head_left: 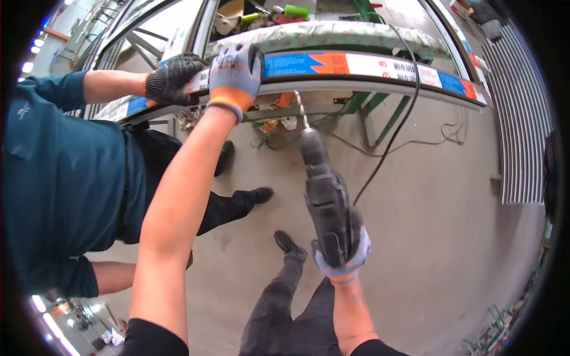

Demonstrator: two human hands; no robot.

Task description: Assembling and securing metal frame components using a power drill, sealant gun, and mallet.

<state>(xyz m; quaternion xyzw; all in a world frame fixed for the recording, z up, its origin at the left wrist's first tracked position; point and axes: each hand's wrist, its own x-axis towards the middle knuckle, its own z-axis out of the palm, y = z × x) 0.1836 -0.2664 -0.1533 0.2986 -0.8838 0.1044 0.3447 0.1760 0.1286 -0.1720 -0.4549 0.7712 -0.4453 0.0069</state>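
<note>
Head view, looking down: long grey aluminium frame profile with blue, orange and white protective film (356, 64) lying crosswise, long axis running left to right, just ahead of both hands. Left hand (235, 74), in a grey and orange work glove, clamped over the top edge of that profile, arm stretched forward. Right hand (344, 255), likewise gloved, clenched around the grip of a black corded power drill (326, 202), held lower and nearer the body. Thin metal drill bit (301, 111) aimed up and forward, tip at the profile's underside just right of the left hand; actual contact too fine to tell. Left hand therefore nearer. Co-worker's black-gloved hand (173, 77) gripping the same profile immediately left of the left hand.
</note>
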